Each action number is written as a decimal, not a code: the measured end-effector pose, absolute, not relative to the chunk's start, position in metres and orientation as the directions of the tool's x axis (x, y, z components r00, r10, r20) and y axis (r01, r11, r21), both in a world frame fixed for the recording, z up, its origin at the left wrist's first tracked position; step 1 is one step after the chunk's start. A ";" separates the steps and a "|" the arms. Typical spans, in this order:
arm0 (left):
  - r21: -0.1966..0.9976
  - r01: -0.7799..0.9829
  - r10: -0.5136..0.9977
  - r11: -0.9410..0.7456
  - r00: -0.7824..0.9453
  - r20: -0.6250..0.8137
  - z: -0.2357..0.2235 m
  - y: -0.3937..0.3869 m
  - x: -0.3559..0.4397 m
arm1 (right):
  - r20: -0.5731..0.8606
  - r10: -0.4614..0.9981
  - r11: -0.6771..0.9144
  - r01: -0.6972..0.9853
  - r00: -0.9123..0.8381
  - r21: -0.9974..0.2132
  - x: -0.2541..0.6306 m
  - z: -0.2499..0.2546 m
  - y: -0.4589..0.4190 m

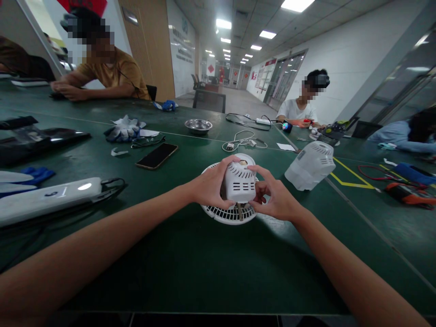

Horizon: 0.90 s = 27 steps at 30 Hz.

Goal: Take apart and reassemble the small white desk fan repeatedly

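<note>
A white vented motor housing (240, 181), seemingly from a small fan, is held above a round white fan grille (235, 217) on the green table. My left hand (211, 185) grips its left side, thumb low and fingers over the top. From the right, my right hand (276, 198) pinches the housing with the index finger near the top and the thumb at the lower edge. A dark narrow part shows below the housing against the grille. To the right stands a larger white vented plastic piece (309, 167), slightly tilted.
Beyond the grille lie a white cable (245, 140) and a steel bowl (198, 126). At left are a phone (157, 156), gloves (125, 129) and a white power strip (57, 197). An orange-black tool (410, 194) lies at right. Other people sit around the table.
</note>
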<state>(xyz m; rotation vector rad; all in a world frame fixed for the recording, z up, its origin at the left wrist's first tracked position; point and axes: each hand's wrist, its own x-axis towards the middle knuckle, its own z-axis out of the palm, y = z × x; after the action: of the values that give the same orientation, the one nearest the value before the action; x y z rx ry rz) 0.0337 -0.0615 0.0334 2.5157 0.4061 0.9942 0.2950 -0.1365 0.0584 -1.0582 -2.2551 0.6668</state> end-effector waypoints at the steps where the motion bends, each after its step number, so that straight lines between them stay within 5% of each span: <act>1: 0.470 0.119 0.407 -0.874 0.707 0.578 0.035 -0.062 0.033 | 0.271 0.802 0.564 0.525 -0.533 -0.637 0.295 0.059 -0.137; 10: 0.467 0.135 0.407 -0.874 0.729 0.550 0.034 -0.058 0.028 | 0.226 0.804 0.542 0.522 -0.549 -0.659 0.291 0.062 -0.140; 17: 0.389 0.416 0.569 -0.822 0.605 0.556 0.029 -0.069 0.040 | 0.484 0.798 0.572 0.705 -0.360 -0.420 0.289 0.046 -0.133; 20: 0.486 0.415 0.637 -0.769 0.562 0.528 0.028 -0.060 0.034 | 0.492 0.829 0.513 0.714 -0.268 -0.476 0.296 0.041 -0.128; 24: 0.688 0.613 0.921 -0.388 0.220 0.322 0.017 -0.041 0.023 | 0.402 0.899 0.402 0.696 -0.174 -0.595 0.305 0.035 -0.120; 27: 0.792 0.534 0.953 -0.296 0.216 0.210 0.007 -0.029 0.017 | 0.360 0.921 0.364 0.657 -0.149 -0.660 0.307 0.033 -0.118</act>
<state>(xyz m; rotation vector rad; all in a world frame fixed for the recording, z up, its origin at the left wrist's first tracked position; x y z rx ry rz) 0.0167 -0.0292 0.0067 1.9212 1.3705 0.9474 0.3069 -0.1176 0.0329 -1.3718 -1.8888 0.4538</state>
